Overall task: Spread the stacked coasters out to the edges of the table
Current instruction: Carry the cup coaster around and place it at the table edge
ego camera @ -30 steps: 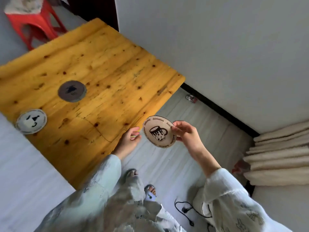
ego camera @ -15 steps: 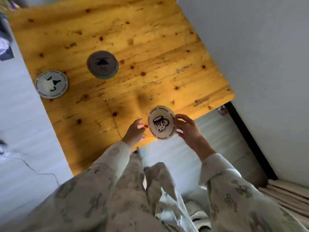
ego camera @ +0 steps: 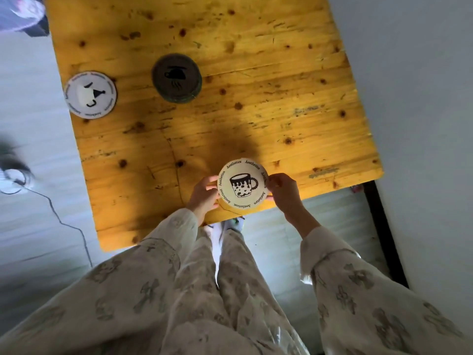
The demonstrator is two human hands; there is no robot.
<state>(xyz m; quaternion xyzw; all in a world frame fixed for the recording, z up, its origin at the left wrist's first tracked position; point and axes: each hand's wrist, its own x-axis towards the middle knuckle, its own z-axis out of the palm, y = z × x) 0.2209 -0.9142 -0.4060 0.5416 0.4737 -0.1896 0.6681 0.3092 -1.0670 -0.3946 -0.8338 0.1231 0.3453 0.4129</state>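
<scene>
At the near edge of the wooden table (ego camera: pixel 256 73), the fingertips of the left hand (ego camera: pixel 203 194) and right hand (ego camera: pixel 282 189) pinch opposite rims of the mug-print coaster (ego camera: pixel 242 186), holding it flat just over the boards. Farther in, the dark stack of coasters (ego camera: pixel 177 77) sits mid-table. A white coaster (ego camera: pixel 90 94) lies at the left edge, well apart from both.

Table's (ego camera: pixel 281 98) far edge cropped; blurred bundle (ego camera: pixel 20 14) at top-left corner.
</scene>
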